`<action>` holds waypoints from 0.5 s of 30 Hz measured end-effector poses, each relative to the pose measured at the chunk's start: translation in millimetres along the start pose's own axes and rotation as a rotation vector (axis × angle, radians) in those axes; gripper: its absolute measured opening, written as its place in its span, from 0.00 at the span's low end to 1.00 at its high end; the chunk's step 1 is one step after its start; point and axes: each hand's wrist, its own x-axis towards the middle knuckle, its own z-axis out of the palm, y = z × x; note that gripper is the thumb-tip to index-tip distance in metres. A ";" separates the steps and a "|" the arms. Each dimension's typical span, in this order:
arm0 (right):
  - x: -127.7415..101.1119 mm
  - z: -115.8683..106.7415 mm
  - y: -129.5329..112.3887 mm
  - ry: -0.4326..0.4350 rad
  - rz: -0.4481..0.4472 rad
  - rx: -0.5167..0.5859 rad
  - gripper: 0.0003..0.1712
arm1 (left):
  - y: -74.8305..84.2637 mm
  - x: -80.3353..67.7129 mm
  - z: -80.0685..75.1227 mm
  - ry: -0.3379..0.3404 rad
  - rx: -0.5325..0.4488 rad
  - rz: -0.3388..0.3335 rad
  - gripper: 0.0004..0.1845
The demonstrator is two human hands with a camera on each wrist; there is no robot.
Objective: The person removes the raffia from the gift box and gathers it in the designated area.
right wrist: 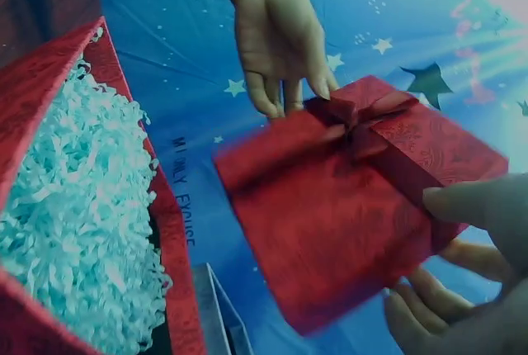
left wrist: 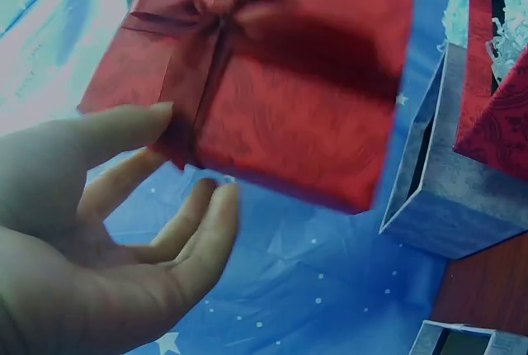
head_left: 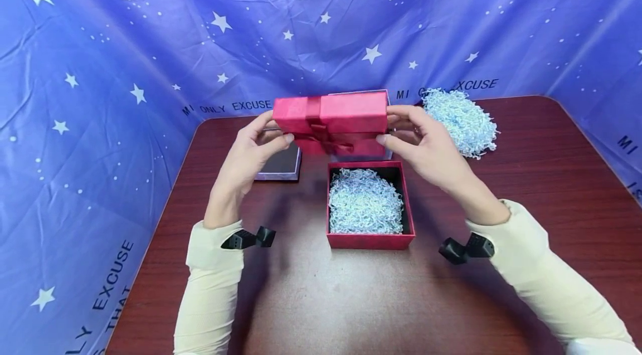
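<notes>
A red gift box lid (head_left: 353, 112) with a dark red ribbon bow (head_left: 328, 140) is held up over the table, its bow side tilted toward me. My left hand (head_left: 243, 151) pinches its left edge, thumb on the top face and fingers behind. At the opposite edge my right hand (head_left: 428, 146) grips the lid the same way; in the right wrist view that thumb (right wrist: 470, 202) presses on the ribbon. Below and nearer me stands the open red box (head_left: 371, 242), with pale blue shredded paper (head_left: 366, 202) inside.
Behind the lifted lid stands a grey box (left wrist: 462, 215), mostly hidden in the head view. A shallow grey lid (head_left: 281, 168) with a dark inside lies at left. Loose blue shredded paper (head_left: 458, 121) is heaped at the back right, near the starry blue curtain (head_left: 301, 20).
</notes>
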 end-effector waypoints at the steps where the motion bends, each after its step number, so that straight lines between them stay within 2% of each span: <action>1: 1.4 3.0 0.2 0.025 -0.036 0.007 0.26 | 0.2 0.1 -0.2 0.022 -0.019 0.016 0.26; 3: 4.1 9.2 0.8 0.070 -0.090 0.008 0.28 | -0.8 0.6 -0.7 0.050 -0.075 0.041 0.27; 6: 7.8 19.0 2.0 0.097 -0.095 0.044 0.29 | -2.0 -0.2 -4.0 0.067 -0.179 0.052 0.29; 11: 10.0 32.5 0.7 0.007 -0.041 0.167 0.29 | -4.0 -6.4 -21.9 0.034 -0.371 0.032 0.26; 13: 9.5 37.6 -1.3 -0.040 -0.006 0.235 0.28 | -5.3 -9.7 -31.8 0.016 -0.408 0.015 0.23; 15: 8.6 43.5 -3.8 -0.073 0.044 0.318 0.26 | -6.6 -13.3 -42.0 0.003 -0.406 -0.003 0.21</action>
